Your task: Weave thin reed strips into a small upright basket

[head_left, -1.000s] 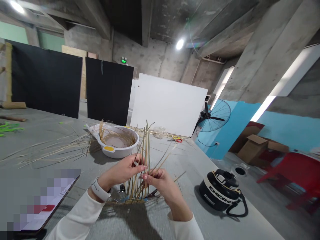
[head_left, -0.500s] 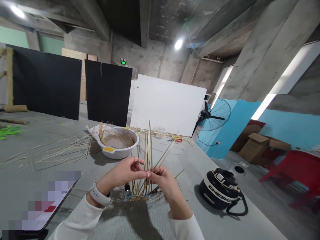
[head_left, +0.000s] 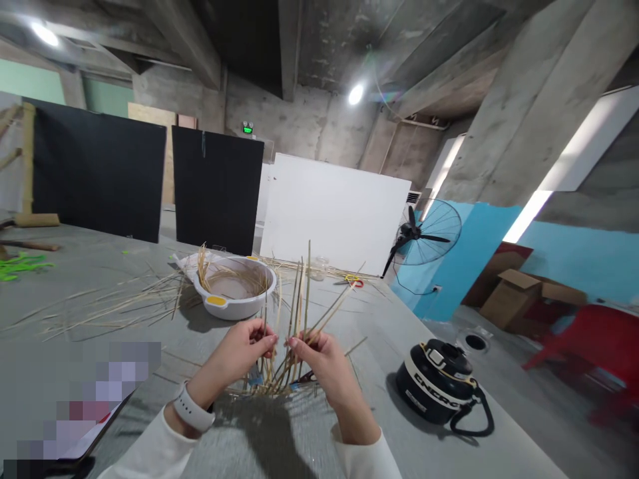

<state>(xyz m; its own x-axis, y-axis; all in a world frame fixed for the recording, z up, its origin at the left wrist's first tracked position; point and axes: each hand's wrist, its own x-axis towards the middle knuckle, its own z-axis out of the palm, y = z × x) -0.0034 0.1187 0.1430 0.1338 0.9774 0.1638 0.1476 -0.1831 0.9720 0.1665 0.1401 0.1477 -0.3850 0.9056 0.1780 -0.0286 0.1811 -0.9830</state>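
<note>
Thin straw-coloured and greenish strips rise from a partly woven base on the table in front of me. My left hand pinches a few of the strips on the left side, thumb against the fingers. Close by on the right, my right hand is closed around several upright strips, some leaning out to the right. A small gap lies between the two sets of fingertips. Bits of blue tape or clip show low on the base; my hands partly hide its sides.
Behind my left hand stands a white basin with coiled strips inside. Loose strips spread across the table's left. Red-and-yellow scissors lie farther back. A black bottle stands at right, near the table edge. A blurred flat device lies front left.
My left hand has moved left, away from my right hand, and now pinches strips on the left side. The right hand keeps its hold with little movement.
</note>
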